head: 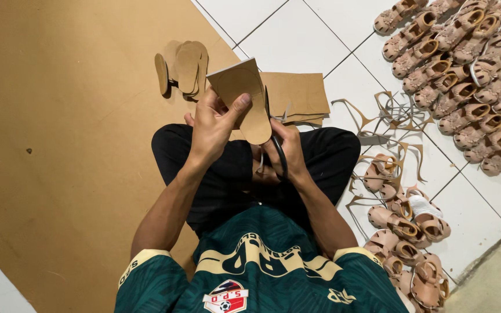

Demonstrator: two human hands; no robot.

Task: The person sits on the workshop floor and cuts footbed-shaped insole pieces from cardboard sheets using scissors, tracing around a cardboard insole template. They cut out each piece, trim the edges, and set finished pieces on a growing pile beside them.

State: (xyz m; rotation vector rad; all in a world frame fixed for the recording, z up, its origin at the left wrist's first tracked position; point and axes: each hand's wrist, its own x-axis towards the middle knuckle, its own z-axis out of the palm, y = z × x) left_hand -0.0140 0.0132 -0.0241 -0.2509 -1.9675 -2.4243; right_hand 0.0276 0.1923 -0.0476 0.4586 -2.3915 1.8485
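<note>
Left hand (213, 130) around tan sheet (244, 95)

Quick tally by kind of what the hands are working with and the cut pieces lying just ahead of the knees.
Board piece held in left hand: 1
Scissors in right hand: 1
Stacks of cut sole shapes: 1
Piles of flat board sheets: 1
Total: 4

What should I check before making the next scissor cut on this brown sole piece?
1. Left hand grips the brown sheet: ok.
2. Right hand holds the scissors: ok.
3. Blades meet the sheet's edge: cannot tell, partly hidden.
4. Left thumb away from the blades: cannot tell.
5. Cut soles stacked on the cardboard: ok.
6. Offcut strips away from the lap: ok.
</note>
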